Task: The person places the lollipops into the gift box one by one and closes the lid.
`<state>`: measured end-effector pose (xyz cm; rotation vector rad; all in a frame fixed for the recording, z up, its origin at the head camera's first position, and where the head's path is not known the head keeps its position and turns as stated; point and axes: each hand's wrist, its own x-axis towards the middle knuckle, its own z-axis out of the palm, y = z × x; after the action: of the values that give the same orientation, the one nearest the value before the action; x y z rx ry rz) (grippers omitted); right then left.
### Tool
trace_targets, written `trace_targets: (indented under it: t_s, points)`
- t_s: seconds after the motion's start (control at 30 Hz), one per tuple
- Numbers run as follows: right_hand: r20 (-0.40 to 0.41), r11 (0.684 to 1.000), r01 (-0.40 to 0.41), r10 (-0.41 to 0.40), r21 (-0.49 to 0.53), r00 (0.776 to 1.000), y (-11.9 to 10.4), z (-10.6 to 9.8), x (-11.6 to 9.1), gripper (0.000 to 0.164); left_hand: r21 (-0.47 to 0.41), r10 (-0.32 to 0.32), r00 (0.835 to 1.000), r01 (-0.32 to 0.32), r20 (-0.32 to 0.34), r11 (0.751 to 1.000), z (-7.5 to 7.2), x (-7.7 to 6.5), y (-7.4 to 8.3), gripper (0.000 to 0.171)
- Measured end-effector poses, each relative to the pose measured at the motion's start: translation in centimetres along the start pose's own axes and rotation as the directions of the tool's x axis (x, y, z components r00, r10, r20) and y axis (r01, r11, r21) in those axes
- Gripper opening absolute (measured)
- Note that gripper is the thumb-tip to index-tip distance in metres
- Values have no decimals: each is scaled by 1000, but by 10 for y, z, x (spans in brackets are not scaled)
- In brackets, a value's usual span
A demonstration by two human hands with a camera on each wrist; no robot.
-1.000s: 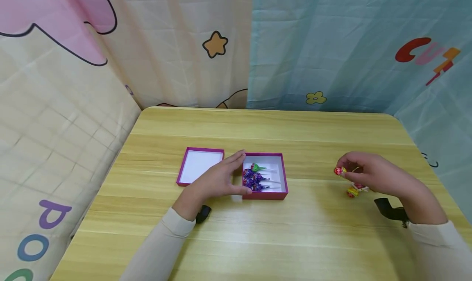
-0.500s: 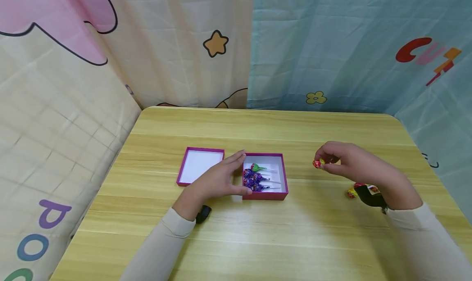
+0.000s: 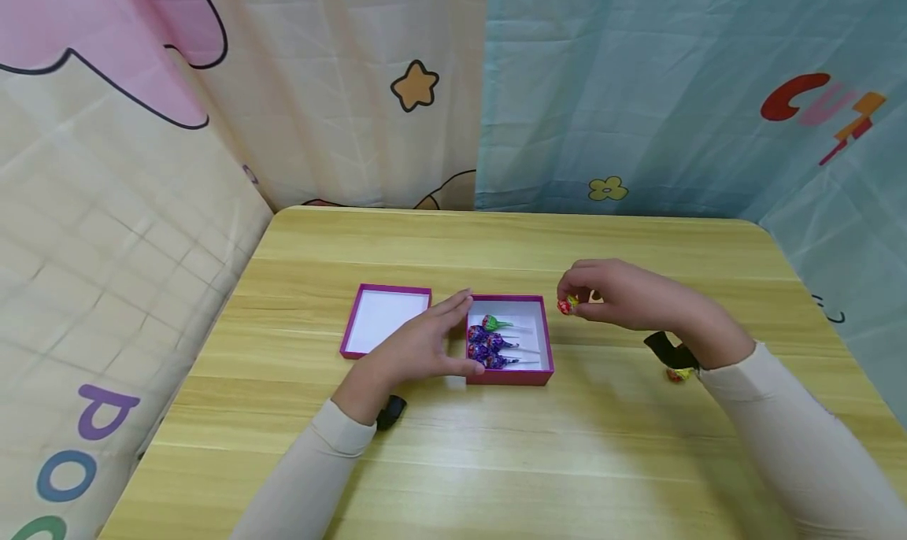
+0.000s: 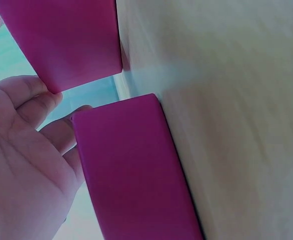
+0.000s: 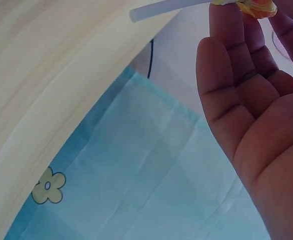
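My right hand [image 3: 623, 294] pinches a red and yellow lollipop [image 3: 565, 305] above the table, just right of the box. Its white stick [image 5: 171, 9] points away from the fingers in the right wrist view. My left hand [image 3: 418, 342] holds the left end of an open magenta box [image 3: 510, 376], thumb at the front corner and fingers at the back corner. Inside the box lie several purple lollipops [image 3: 485, 347] and a green lollipop [image 3: 490, 323], their sticks pointing right. Another yellow and red lollipop [image 3: 678, 375] rests on the table, partly hidden by my right wrist.
The magenta-rimmed lid [image 3: 386, 319] with a white inside lies left of the box, partly behind my left hand. A wooden table [image 3: 453, 461] carries everything. Printed curtains [image 3: 609, 91] stand along its back and sides.
My right hand has carried the lollipop leftward from the loose sweets on the right to beside the box. The left hand, box and lid have stayed in place.
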<state>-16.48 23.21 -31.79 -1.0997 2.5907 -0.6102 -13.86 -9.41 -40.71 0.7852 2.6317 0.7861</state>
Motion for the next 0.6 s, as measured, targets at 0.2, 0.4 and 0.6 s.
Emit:
trace_targets:
  t_s: [0.2, 0.4, 0.6]
  points:
    - [71, 999, 43, -41, -26, 997, -7, 0, 26, 10, 1, 5, 1000, -5, -5, 1000, 0, 0, -1, 112]
    - [120, 999, 32, -29, -29, 992, -9, 6, 46, 10, -5, 1, 1000, -1, -7, 1000, 1, 0, -1, 112]
    - [140, 999, 31, -27, -26, 990, -9, 13, 59, 10, -5, -1, 1000, 1, -5, 1000, 1, 1, -1, 111]
